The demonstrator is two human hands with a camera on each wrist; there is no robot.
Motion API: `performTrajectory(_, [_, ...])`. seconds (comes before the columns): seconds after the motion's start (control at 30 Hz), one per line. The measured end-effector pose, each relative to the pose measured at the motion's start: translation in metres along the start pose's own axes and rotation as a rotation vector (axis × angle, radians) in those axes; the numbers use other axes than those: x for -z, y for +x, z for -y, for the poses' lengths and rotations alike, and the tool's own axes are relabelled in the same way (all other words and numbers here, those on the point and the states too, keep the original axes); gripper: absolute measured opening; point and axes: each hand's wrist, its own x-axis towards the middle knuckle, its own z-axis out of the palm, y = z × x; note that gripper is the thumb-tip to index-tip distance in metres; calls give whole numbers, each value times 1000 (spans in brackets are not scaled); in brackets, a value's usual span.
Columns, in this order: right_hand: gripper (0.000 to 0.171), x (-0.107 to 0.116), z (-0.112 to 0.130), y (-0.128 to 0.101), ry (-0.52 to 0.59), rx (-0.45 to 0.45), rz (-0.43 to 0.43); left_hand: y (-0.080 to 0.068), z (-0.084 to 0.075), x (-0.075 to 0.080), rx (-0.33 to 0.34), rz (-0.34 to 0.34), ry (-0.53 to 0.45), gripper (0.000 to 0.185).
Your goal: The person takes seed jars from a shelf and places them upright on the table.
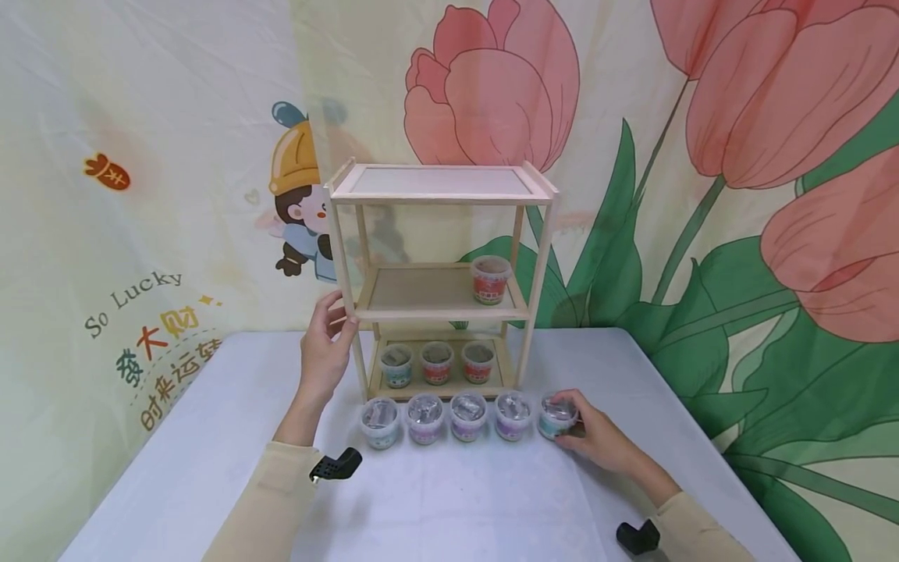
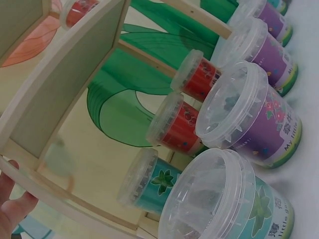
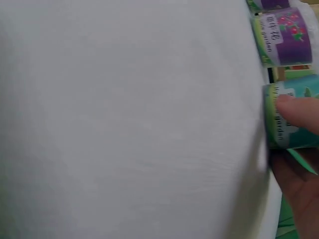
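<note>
A small wooden three-tier shelf (image 1: 442, 314) stands on the table. My left hand (image 1: 328, 339) holds its left front post near the middle tier, fingers and thumb at the wood. In the left wrist view, fingertips (image 2: 20, 206) show at the shelf's edge. My right hand (image 1: 597, 433) grips a lidded plastic cup with a teal label (image 1: 556, 417), the rightmost of the front row. In the right wrist view, the thumb lies across that teal cup (image 3: 281, 127). Beside it stand three purple-labelled cups (image 1: 513, 417) and, at the left end, another teal cup (image 1: 380, 425).
The bottom tier bears a teal cup (image 1: 396, 367) and two red-labelled cups (image 1: 437, 364). One red cup (image 1: 490, 281) sits at the right of the middle tier. A white cloth (image 1: 477, 499) covers the table. Behind hangs a curtain (image 1: 618, 78) printed with tulips.
</note>
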Motion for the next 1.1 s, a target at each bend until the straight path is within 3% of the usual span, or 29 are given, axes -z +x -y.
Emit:
performTrajectory(0.3, [61,24,16,3,-10,3,158,-1,0,2,3,2,-4,51])
performTrajectory(0.47, [63,40,33,4,-79,42,190,0,0,1,6,6,-1,51])
performTrajectory(0.73, [60,52,84,18,-163,120,72,0,0,-1,-8,5,-14,51])
performTrajectory(1.1, [71,46,178,77,54,260,-99,0,0,1,6,4,-11,51])
